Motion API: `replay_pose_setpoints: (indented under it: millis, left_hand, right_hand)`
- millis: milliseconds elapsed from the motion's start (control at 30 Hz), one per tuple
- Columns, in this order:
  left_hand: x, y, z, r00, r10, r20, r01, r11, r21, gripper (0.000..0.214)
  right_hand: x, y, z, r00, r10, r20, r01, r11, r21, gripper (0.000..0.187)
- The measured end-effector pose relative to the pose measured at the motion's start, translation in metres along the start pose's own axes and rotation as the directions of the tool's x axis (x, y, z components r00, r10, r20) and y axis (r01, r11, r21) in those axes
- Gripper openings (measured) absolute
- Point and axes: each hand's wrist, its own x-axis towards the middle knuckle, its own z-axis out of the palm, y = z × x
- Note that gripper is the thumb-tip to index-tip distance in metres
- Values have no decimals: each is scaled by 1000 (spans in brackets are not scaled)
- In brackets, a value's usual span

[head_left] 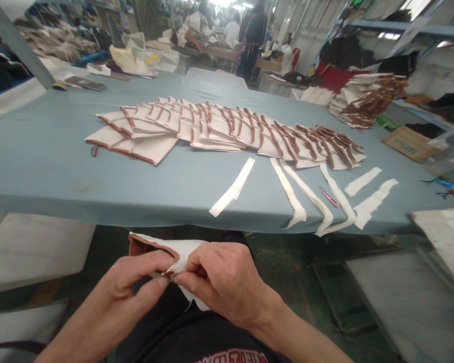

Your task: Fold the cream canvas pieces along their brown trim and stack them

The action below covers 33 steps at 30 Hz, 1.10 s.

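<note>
locate cloth (191,247) in both hands, above lap (151,322), just off the near edge of the surface (60,176). note left hand (132,282): pinching brown trim (162,246) between thumb and forefinger. note right hand (227,277): curled, pinching the cloth just beside the left fingertips. cannot tell the exact fold at the meeting point; hidden by fingers.

hazards and causes:

- slipped pinch: possible from too little cloth between the fingertips. expect a drop onto lap or floor (283,262), for lack of surface beneath.
- stretched or puckered trim: possible from uneven pull between left and right.
- crooked crease: possible from squeezing both layers together out of line.
- snagged thread (189,305): hanging loose below the cloth, liable to catch on fingers or clothing. avoid tugging.
- swept strips (232,189): lying toward the near edge, some ends almost at it, easily brushed off by a careless reach.
- dragged tool (328,196): lying between strips toward the near right corner, easily pulled along with a strip.
- disturbed row (219,126): overlapped across the middle of the surface, liable to slide from one push toward the far edge.
</note>
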Motion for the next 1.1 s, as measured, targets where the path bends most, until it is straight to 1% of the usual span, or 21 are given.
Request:
replay_pose_setpoints:
  millis: [67, 133, 167, 233, 333, 367, 500, 633, 667, 700, 800, 867, 933, 967, 1000, 1033, 1067, 1100]
  left_hand:
    - [1, -1, 2, 999, 2, -33, -3, 1000, -4, 25]
    - [2, -1, 3, 999, -7, -44, 5, 1000, -25, 25]
    - [3, 0, 4, 999, -18, -34, 16, 999, -42, 25]
    - [4, 2, 5, 999, -52, 4, 52, 996, -74, 28]
    - [4, 3, 7, 995, -93, 21, 95, 989, -111, 30]
    - [3, 2, 7, 994, -108, 23, 110, 987, -118, 30]
    - [-1, -2, 10, 987, -160, 6, 160, 980, -119, 30]
    - [-2, 2, 16, 986, -149, -74, 143, 986, -86, 31]
    - [-2, 4, 18, 986, -148, -83, 141, 987, -79, 31]
    - [-1, 6, 20, 985, -147, -91, 141, 987, -71, 31]
    - [1, 9, 21, 980, -147, -130, 142, 989, -47, 29]
    - [5, 11, 20, 979, -136, -149, 132, 991, -36, 29]
    - [9, 14, 19, 982, -110, -151, 108, 994, -26, 31]
    - [11, 17, 18, 984, -97, -148, 95, 995, -20, 31]
    - [13, 21, 18, 986, -86, -139, 85, 996, -12, 31]
    - [15, 26, 18, 989, -76, -124, 75, 997, -9, 31]
    - [16, 32, 19, 993, -66, -99, 65, 998, -14, 30]
    - [17, 39, 21, 996, -56, -67, 54, 998, -28, 31]
  right_hand:
    - [0, 1, -1, 999, 36, 27, -37, 999, 12, 45]
    - [1, 1, -2, 985, 137, 104, -144, 988, 59, 36]
    - [2, 1, -3, 967, 199, 156, -215, 973, 86, 33]
    - [5, 2, -5, 914, 304, 270, -349, 928, 135, 30]
    - [11, 5, -7, 838, 365, 405, -476, 852, 217, 27]
    - [13, 6, -8, 822, 366, 437, -501, 830, 247, 26]
    - [20, 13, -8, 780, 350, 519, -572, 734, 365, 26]
    - [27, 22, -9, 696, 325, 640, -692, 539, 480, 42]
    - [28, 24, -9, 682, 317, 659, -709, 508, 489, 46]
    - [29, 26, -9, 673, 313, 671, -718, 494, 490, 48]
    - [31, 32, -7, 656, 321, 683, -731, 492, 472, 53]
    - [31, 37, -5, 635, 310, 708, -753, 454, 477, 58]
    - [32, 43, -1, 611, 243, 753, -770, 401, 496, 62]
    - [33, 45, 1, 613, 196, 766, -764, 396, 510, 62]
    - [35, 47, 3, 631, 165, 758, -739, 424, 524, 57]
    - [36, 49, 5, 667, 150, 730, -688, 501, 525, 49]
    - [38, 50, 8, 707, 136, 694, -606, 622, 496, 40]
    - [39, 50, 11, 742, 116, 660, -502, 749, 433, 32]
